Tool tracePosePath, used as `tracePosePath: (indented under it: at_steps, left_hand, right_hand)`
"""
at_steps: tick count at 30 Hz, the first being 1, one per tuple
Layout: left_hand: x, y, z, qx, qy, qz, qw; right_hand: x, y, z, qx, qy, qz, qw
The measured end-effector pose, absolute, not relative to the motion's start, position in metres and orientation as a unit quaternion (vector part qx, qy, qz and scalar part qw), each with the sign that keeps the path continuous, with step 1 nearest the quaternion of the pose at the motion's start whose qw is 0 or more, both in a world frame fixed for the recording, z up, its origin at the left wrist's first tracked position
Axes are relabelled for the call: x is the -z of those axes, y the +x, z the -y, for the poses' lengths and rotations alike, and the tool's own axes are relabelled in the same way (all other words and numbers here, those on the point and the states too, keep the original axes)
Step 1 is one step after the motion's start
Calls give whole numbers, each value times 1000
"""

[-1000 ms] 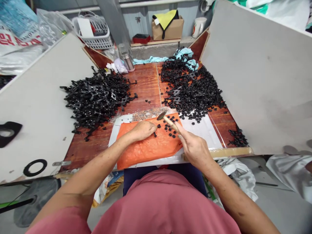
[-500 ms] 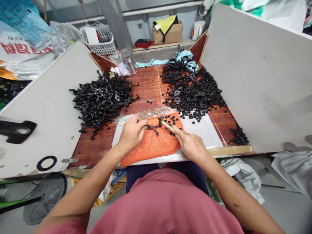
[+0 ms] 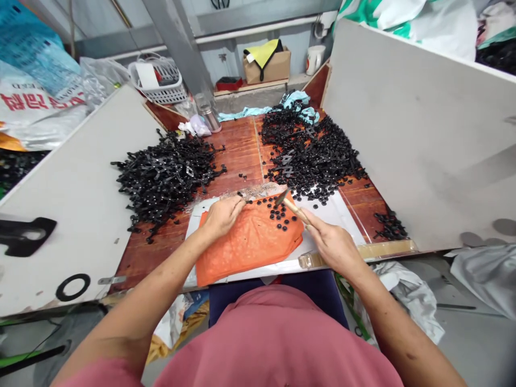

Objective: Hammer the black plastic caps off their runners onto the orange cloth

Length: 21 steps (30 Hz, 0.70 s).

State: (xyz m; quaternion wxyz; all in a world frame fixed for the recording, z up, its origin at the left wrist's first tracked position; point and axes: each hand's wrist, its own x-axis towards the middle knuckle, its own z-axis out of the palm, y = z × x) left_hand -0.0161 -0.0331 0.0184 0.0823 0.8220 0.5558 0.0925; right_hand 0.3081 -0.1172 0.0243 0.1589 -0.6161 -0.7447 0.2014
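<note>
My right hand (image 3: 332, 242) is closed round the pale wooden handle of a small hammer (image 3: 281, 198). The dark hammer head is over the upper right of a folded orange cloth (image 3: 242, 252). Several small round black plastic pieces (image 3: 278, 215) lie loose on the cloth, just below the head. At the cloth's upper left edge, my left hand (image 3: 223, 216) has its thumb and fingers pinched on a black plastic part (image 3: 249, 202). Most of that part is hidden by the fingers; only dark ends show.
A heap of black branched plastic parts (image 3: 165, 177) covers the left of the wooden table (image 3: 237, 145). Another heap of black pieces (image 3: 318, 153) spreads at the right. Grey boards (image 3: 419, 129) wall both sides. A flask (image 3: 209, 115) and white basket (image 3: 159, 86) stand behind.
My right hand has drawn the hammer a little right, away from my left hand. My left hand has moved slightly up the cloth, and the branched black part is now mostly out of sight.
</note>
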Motion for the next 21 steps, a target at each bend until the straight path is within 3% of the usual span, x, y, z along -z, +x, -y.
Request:
tracePosePath:
  at_steps: [6,21]
  left_hand:
    - [-21,6,18,-41,787,-611,75]
    - [-10,18,16,8,764,-641,71]
  right_hand:
    - [0,339,129,-216,-667,689,187]
    - [20,349,136,-230,-694,664,158]
